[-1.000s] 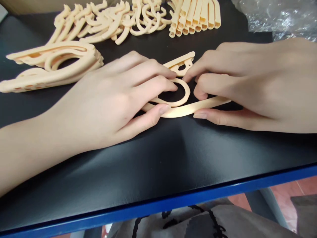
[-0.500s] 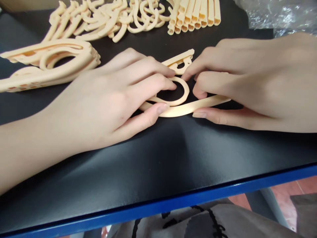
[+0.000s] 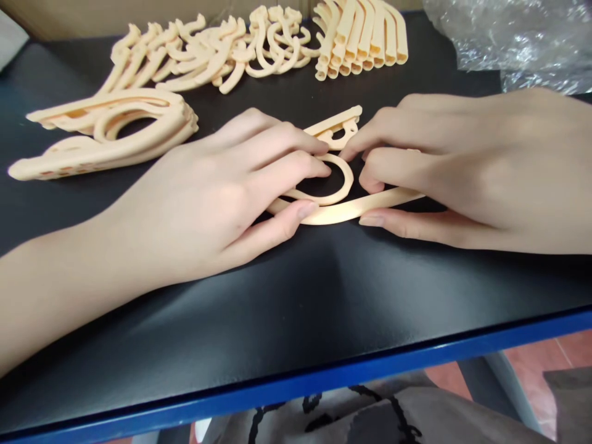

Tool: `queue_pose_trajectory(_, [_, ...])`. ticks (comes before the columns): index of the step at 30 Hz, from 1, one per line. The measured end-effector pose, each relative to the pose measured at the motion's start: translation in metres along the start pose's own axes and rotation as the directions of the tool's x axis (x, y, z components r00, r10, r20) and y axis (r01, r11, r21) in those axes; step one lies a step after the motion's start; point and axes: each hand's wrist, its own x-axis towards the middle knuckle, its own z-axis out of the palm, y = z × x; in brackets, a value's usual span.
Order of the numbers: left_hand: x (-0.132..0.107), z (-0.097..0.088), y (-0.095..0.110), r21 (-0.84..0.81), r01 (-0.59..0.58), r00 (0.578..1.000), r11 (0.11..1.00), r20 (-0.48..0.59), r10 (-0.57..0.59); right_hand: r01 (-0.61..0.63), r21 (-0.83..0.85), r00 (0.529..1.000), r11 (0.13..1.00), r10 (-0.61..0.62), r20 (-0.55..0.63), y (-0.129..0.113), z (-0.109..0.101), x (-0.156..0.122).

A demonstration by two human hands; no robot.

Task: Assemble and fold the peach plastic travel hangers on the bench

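A cream plastic hanger piece [image 3: 342, 213] with a ring-shaped loop lies flat on the black table [image 3: 324, 296]. My left hand [image 3: 217, 197] presses on its left half, fingers curled over the loop and thumb against the lower bar. From the right, my right hand [image 3: 462, 166] grips the other half, fingertips pinched at the loop and thumb under the bar. Both hands cover much of the piece.
A stack of assembled cream hangers [image 3: 106, 129] lies at the left. Loose hook parts [image 3: 217, 49] and a row of bar parts [image 3: 361, 37] sit at the back. Crumpled clear plastic [image 3: 509, 37] is at the back right. The table's blue front edge [image 3: 370, 370] runs near me.
Both hands keep the same grip on the hanger piece. The view has shifted slightly, so everything sits a little lower in the picture.
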Motion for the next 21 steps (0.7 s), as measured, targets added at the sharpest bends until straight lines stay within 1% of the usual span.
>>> queue_pose_trajectory(8, [0.0012, 0.0003, -0.0018, 0.011, -0.016, 1.0, 1.0, -0.007, 0.016, 0.052, 0.002, 0.999, 0.999, -0.052, -0.012, 0.0008, -0.0014, 0.0014])
queue_pose_trajectory(21, [0.0006, -0.0006, -0.0008, -0.012, -0.009, 1.0, 1.0, 0.002, 0.009, 0.005, -0.006, 1.0, 1.0, -0.005, 0.015, -0.002, -0.0015, 0.0014])
